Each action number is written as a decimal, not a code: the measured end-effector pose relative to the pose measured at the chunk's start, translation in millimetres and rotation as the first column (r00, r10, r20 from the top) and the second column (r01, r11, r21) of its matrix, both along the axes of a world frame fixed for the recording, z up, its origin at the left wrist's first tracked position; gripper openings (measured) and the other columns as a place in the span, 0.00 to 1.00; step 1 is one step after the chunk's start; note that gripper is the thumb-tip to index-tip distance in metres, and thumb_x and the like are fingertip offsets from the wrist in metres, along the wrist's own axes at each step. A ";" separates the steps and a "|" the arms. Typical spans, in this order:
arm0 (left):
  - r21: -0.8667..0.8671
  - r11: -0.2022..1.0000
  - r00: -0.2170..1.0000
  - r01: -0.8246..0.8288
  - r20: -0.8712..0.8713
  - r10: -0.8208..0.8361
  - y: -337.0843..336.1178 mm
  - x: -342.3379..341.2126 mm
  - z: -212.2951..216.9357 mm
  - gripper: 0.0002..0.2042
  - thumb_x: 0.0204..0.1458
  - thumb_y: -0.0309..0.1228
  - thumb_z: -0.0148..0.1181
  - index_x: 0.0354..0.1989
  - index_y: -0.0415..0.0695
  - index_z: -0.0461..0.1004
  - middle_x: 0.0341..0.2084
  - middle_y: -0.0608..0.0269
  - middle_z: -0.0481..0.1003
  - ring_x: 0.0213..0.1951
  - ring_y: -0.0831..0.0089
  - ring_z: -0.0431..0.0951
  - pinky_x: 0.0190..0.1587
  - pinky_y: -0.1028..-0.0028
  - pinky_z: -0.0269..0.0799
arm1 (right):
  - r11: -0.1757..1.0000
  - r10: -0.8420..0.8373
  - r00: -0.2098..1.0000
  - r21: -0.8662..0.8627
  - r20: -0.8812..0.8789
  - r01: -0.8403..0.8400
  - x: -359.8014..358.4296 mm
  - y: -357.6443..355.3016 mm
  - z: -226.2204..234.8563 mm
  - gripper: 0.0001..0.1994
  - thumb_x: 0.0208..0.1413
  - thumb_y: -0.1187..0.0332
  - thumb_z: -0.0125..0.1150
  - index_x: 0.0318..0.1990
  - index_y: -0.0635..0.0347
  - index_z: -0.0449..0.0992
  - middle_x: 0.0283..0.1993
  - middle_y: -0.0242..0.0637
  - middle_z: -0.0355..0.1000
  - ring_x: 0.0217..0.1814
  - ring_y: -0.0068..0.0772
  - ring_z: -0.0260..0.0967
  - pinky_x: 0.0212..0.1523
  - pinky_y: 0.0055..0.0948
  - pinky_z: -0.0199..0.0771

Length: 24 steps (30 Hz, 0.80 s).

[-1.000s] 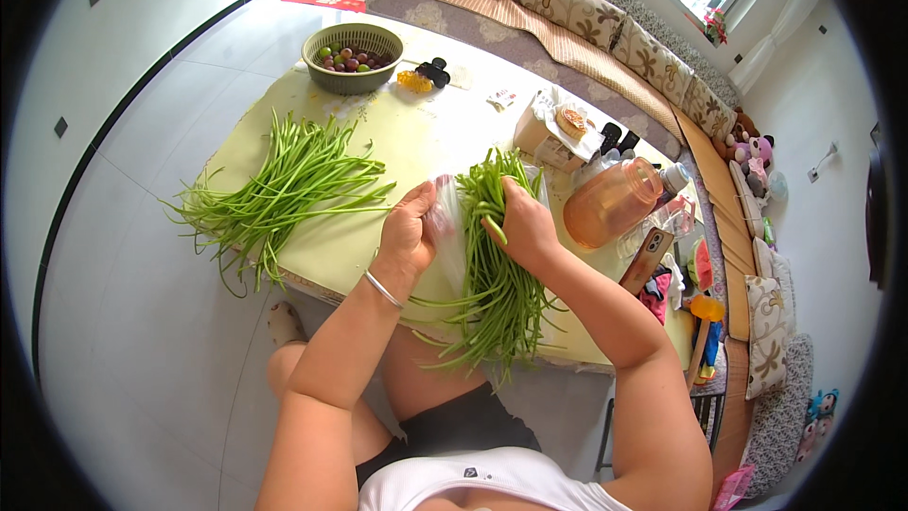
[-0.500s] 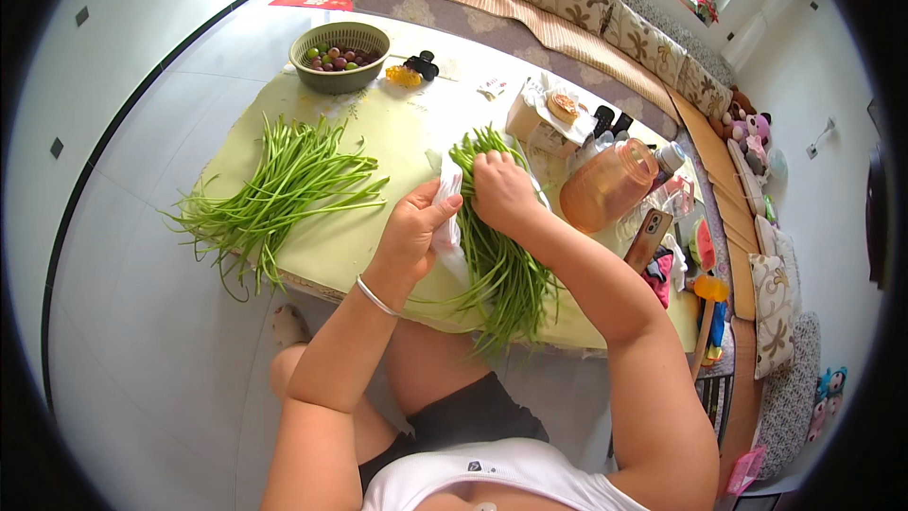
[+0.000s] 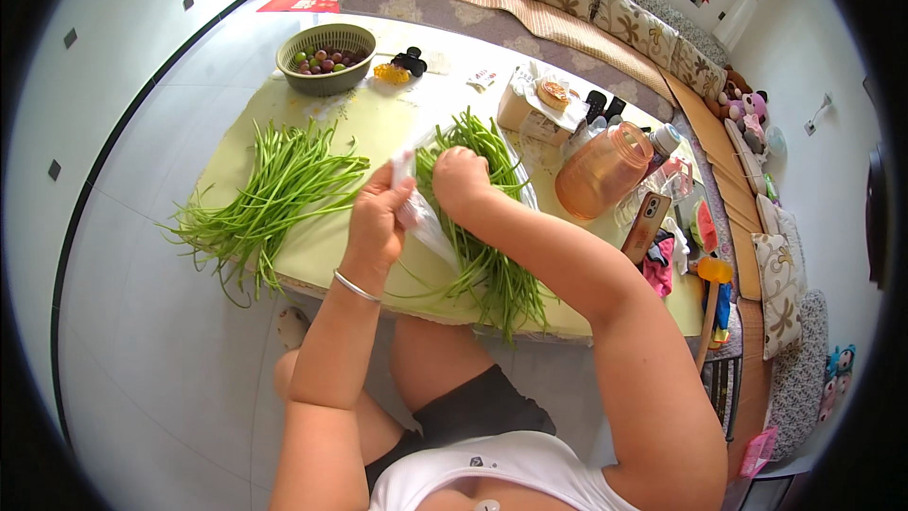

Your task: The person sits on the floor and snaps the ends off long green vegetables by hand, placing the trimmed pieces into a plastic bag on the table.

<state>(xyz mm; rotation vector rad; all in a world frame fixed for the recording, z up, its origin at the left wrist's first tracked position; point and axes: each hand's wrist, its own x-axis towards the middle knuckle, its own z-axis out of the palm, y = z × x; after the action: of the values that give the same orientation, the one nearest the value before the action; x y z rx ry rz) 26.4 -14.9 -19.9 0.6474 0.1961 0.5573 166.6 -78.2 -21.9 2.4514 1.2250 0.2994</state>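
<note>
My left hand (image 3: 378,220) is closed on the edge of a white plastic bag (image 3: 431,231), pulling it up and away from a bunch of long green vegetable stems (image 3: 484,270). The bunch lies partly on the bag, its loose ends drooping over the table's near edge. My right hand (image 3: 462,180) has its fingers curled down at the bunch's left side, closed on some stems; the fingertips are partly hidden. Further left on the table spreads a second pile of green stems (image 3: 274,180), untouched, some hanging off the near edge.
A green colander (image 3: 326,83) of grapes stands at the far left of the table (image 3: 388,123), beside a black and yellow hair clip (image 3: 402,66). Right of my hands are a tissue box (image 3: 534,118), an orange jug (image 3: 594,175) and a phone (image 3: 647,225). A sofa (image 3: 558,38) runs behind.
Both hands have shifted left. The white bag's edge is drawn further from the stems, showing more bag between my hands. My right fingers moved from atop the bunch to its left side.
</note>
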 end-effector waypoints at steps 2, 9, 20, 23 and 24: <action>-0.033 0.999 0.999 -0.039 0.023 0.040 10.6 -3.2 3.3 0.19 0.56 0.18 0.51 0.57 0.38 0.71 0.48 0.59 0.76 0.47 0.73 0.75 0.50 0.74 0.70 | 0.998 -0.041 0.995 -0.060 -0.090 0.035 -12.4 2.1 1.5 0.19 0.55 0.64 0.56 0.51 0.68 0.72 0.52 0.51 0.68 0.49 0.44 0.72 0.34 0.46 0.77; 0.275 0.948 0.976 0.160 -0.185 -0.111 -26.1 -11.9 14.7 0.17 0.53 0.22 0.57 0.52 0.35 0.68 0.27 0.71 0.74 0.24 0.82 0.71 0.25 0.77 0.68 | 0.984 -0.145 0.928 0.052 -0.343 0.173 8.6 10.0 32.6 0.29 0.46 0.58 0.65 0.53 0.69 0.69 0.52 0.50 0.69 0.54 0.42 0.73 0.49 0.32 0.76; 0.364 0.826 0.869 0.431 -0.413 -0.271 -4.4 -32.5 1.6 0.07 0.59 0.30 0.51 0.36 0.41 0.74 0.27 0.64 0.78 0.33 0.75 0.79 0.41 0.76 0.73 | 0.994 -0.036 0.919 -0.110 -0.392 -0.008 42.9 4.9 42.9 0.39 0.41 0.48 0.69 0.53 0.76 0.72 0.61 0.63 0.62 0.62 0.54 0.65 0.55 0.37 0.73; 0.388 0.845 0.881 0.367 -0.438 -0.181 3.1 -33.8 2.5 0.07 0.60 0.30 0.50 0.34 0.42 0.72 0.29 0.61 0.79 0.33 0.75 0.79 0.41 0.74 0.74 | 0.999 -0.052 0.735 -0.023 -0.676 0.049 57.0 -13.2 80.0 0.43 0.37 0.38 0.67 0.44 0.79 0.76 0.47 0.55 0.76 0.49 0.46 0.74 0.49 0.36 0.75; 0.412 0.844 0.888 0.343 -0.435 -0.149 5.0 -34.0 0.6 0.07 0.61 0.30 0.50 0.32 0.42 0.71 0.28 0.60 0.78 0.31 0.74 0.79 0.39 0.73 0.75 | 0.999 0.043 0.795 0.043 -0.605 -0.022 61.8 -20.4 80.4 0.36 0.40 0.41 0.67 0.41 0.74 0.79 0.42 0.54 0.77 0.42 0.44 0.76 0.45 0.37 0.75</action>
<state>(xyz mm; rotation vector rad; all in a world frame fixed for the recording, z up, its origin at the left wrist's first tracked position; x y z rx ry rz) -7.7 -9.9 -19.3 1.2557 0.3441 0.2080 228.4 -98.5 58.4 2.6490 1.5074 -0.5174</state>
